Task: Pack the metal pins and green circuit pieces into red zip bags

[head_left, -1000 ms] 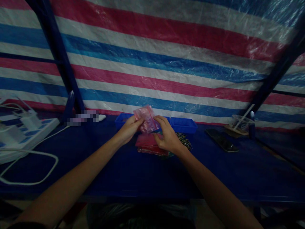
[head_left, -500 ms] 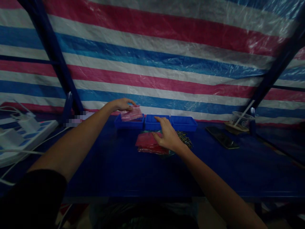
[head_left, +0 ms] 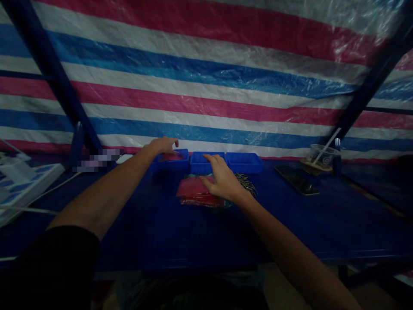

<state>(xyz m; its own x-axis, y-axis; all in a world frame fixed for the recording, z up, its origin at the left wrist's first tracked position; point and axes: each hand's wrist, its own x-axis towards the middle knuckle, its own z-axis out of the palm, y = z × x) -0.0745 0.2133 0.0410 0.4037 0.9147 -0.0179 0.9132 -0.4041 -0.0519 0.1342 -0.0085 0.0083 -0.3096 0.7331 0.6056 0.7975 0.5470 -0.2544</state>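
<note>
My left hand (head_left: 165, 145) is over the left blue bin (head_left: 186, 161), its fingers apart. Inside that bin a pink plastic packet (head_left: 172, 156) lies low, just under the fingers and partly hidden by the rim and the hand. My right hand (head_left: 222, 180) hovers at or rests on the right side of a stack of pink-red plastic packets (head_left: 192, 189), thumb and fingers spread; contact is hard to make out. Behind its wrist lies a pile of thin metal pieces (head_left: 247, 183), perhaps screws or nails, too small to tell.
A middle blue bin (head_left: 197, 163) and a right blue bin (head_left: 244, 162) continue the row along the striped sheet (head_left: 206, 99). To the right lie a phone (head_left: 297, 180) and a clear cup (head_left: 324, 155) with a straw. A white power strip (head_left: 38, 183) with cables stands left.
My left hand has lowered the pink packet into the left bin and let go of it. My right hand stays by the stack. The view has shifted slightly.
</note>
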